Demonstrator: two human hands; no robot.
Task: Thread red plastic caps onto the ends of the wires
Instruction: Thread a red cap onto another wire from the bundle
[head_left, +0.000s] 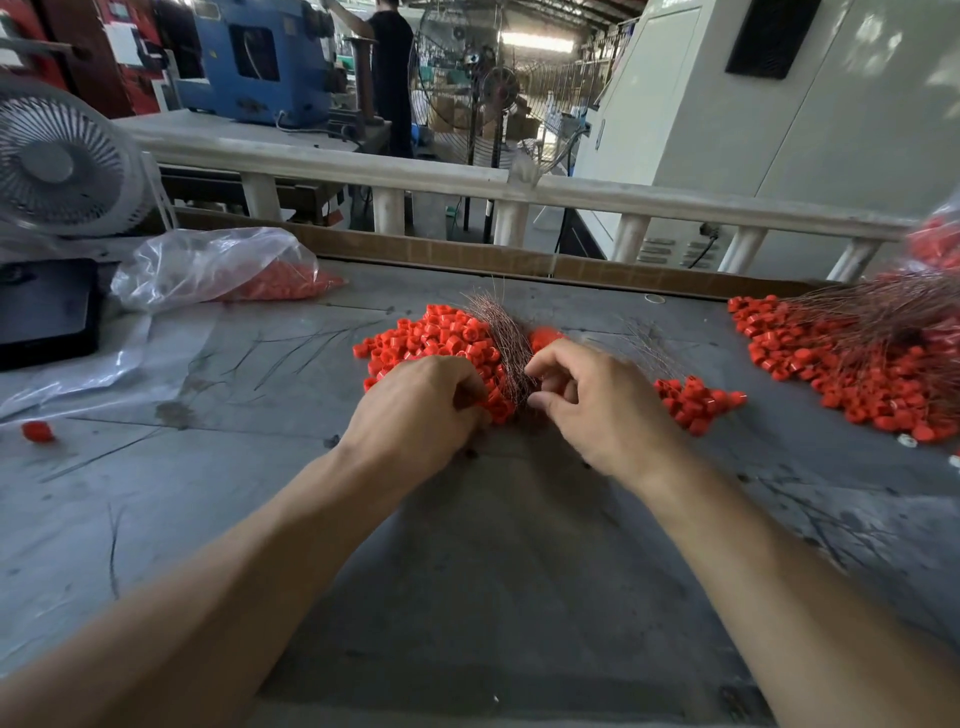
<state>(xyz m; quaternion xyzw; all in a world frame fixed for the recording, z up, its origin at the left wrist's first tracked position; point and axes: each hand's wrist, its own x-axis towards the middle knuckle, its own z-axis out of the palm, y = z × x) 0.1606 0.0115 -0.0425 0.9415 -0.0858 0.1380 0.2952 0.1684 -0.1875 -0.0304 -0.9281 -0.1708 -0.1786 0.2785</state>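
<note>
Both hands at the cap pile, table centre.
Our left hand (421, 405) clutches red caps (436, 338); our right hand (597, 400) pinches at the wire bundle (506, 332), twelve o'clock.

Legible text, labels, brands, numbers, signs: none. Paper sheets (126, 44) pinned on the red wall at far upper left carry marks too small and blurred to read. The blue machine (260, 60) and the white cabinet (779, 119) behind the railing show no readable marking.
</note>
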